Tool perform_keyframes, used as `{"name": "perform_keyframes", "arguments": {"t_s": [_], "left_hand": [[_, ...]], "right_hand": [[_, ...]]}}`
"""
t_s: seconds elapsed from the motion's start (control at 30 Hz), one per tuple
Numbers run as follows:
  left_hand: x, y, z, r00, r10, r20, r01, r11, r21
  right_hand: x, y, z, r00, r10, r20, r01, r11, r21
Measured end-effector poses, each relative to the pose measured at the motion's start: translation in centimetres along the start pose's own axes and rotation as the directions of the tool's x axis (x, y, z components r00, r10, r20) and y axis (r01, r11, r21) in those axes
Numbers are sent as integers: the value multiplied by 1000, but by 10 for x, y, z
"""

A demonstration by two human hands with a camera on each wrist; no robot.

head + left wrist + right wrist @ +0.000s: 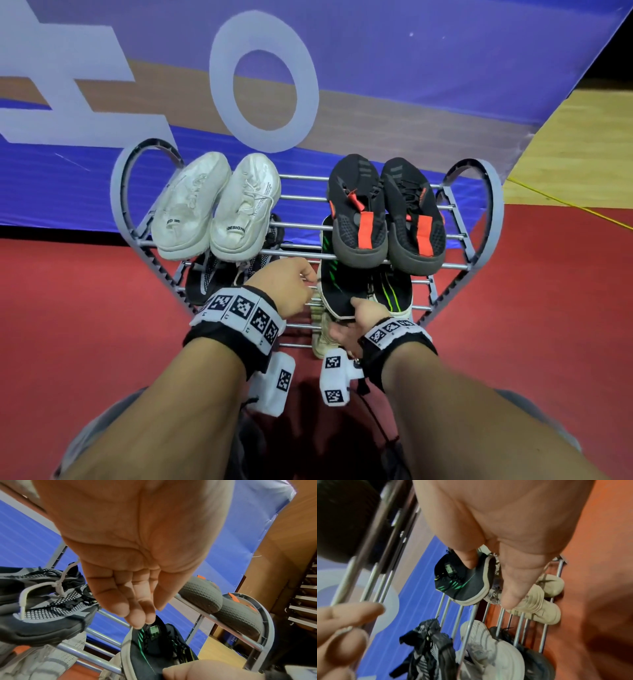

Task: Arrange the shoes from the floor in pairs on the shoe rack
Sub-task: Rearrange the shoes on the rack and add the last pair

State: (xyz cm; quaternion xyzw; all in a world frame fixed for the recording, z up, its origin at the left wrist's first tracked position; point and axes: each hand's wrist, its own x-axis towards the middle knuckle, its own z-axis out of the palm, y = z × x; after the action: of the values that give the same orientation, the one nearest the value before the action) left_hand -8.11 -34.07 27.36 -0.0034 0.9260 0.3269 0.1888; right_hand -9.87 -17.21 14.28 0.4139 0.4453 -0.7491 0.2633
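Black-green shoe (337, 291) on middle shelf of shoe rack (479, 219), right side near front edge. Right hand (359, 322) pinching its heel. Left hand (291, 284) gripping front bar. Might slip between bars and drop onto cream shoes (537, 605) below if let go early.
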Motion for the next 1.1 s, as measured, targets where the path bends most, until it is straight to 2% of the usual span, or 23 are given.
{"name": "perform_keyframes", "arguments": {"t_s": [0.13,0.37,0.5,0.67,0.83,1.0,1.1], "left_hand": [[6,-12,-2,1000,7,-2,-7,1000,-1],[8,-23,-7,999,-16,-37,15,999,-29],[9,-21,-3,998,-20,-55,17,998,-53],[7,-15,1,986,-30,-165,24,999,-41],[-1,-10,8,977,-55,-205,56,998,2],[-2,-21,7,962,-180,-206,174,984,-50],[0,-32,6,982,-164,-89,152,980,-126]], "right_hand": [[-6,-3,13,999,-39,-30,42,992,120],[-33,-17,26,991,-118,70,111,989,99],[-58,-29,-5,984,-155,84,153,988,31],[-87,-30,-45,966,-231,120,245,963,-116],[-110,-35,-84,965,-189,181,226,952,-208],[-129,-39,-111,952,-132,275,196,956,-218],[-131,-41,-121,959,-121,257,167,972,-164]]}}
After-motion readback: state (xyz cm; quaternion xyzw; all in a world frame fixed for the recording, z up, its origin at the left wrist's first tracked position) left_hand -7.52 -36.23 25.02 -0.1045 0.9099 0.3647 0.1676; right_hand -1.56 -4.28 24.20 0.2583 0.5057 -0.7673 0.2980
